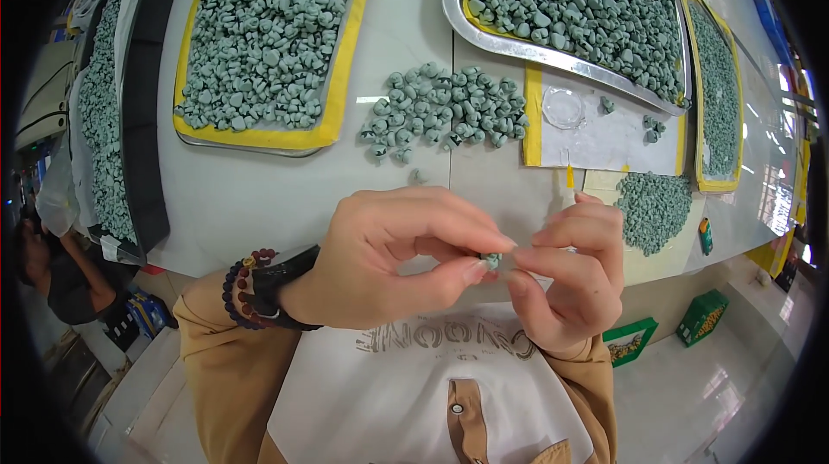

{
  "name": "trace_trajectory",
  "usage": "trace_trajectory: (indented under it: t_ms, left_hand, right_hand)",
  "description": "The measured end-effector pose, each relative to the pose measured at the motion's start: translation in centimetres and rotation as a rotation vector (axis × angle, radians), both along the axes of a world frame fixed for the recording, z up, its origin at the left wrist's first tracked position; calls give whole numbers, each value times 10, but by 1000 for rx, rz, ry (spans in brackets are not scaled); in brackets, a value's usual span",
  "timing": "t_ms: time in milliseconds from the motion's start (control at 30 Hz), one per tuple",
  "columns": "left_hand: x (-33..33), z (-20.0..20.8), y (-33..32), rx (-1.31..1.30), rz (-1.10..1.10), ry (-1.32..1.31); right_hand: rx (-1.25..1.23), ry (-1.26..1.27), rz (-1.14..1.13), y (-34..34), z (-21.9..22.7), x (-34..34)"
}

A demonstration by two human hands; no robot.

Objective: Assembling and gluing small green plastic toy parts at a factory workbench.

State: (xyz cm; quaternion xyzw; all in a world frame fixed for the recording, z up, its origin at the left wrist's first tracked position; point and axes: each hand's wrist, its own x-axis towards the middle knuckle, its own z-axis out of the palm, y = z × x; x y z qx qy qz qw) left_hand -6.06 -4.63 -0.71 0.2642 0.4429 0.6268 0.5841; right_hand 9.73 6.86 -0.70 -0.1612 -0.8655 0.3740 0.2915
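My left hand (397,257) is closed in a pinch, with a small grey-green piece (490,259) between thumb and fingertip. Close beside it is my right hand (574,274), its thumb and index fingertip almost meeting the piece; whether they touch it I cannot tell. A slim white-and-yellow tool (569,179) with a fine forked tip sticks up from my right hand, its lower part hidden by the fingers. Beyond my hands, a loose heap of similar rounded green pieces (445,108) lies on the light table (380,175), with one stray piece (419,176) nearer me.
Yellow-edged trays of green pieces stand at the back left (332,119) and far right (732,179). A metal tray (518,54) overhangs a white board (553,145) bearing a clear round dish (563,108). Smaller pieces (654,209) lie right; a black tray (142,119) stands left.
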Motion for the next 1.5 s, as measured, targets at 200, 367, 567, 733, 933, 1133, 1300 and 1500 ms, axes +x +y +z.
trace_trajectory:
  t_ms: [200,367,567,733,933,1133,1300,1500]
  left_hand:
    - [-5,-5,0,151,-28,349]
    - [-6,-5,-1,212,3,454]
    - [-9,-1,-1,310,64,766]
    - [-11,-3,-1,339,63,826]
    - [-9,-1,-1,358,93,821]
    - [-10,0,-1,353,93,824]
    - [-9,0,-1,358,101,812]
    - [-10,2,-3,388,76,964]
  right_hand:
    - [-41,33,11,0,3,-4]
    - [-32,47,-1,-2,2,-5]
    - [-217,142,-38,-10,-4,-12]
    - [-322,156,-74,-16,-8,-13]
    - [-373,203,-88,-22,-9,-14]
    - [-285,242,-83,-22,-10,-15]
    - [-283,193,-98,-20,-4,-15]
    - [-395,85,-51,-16,2,-9]
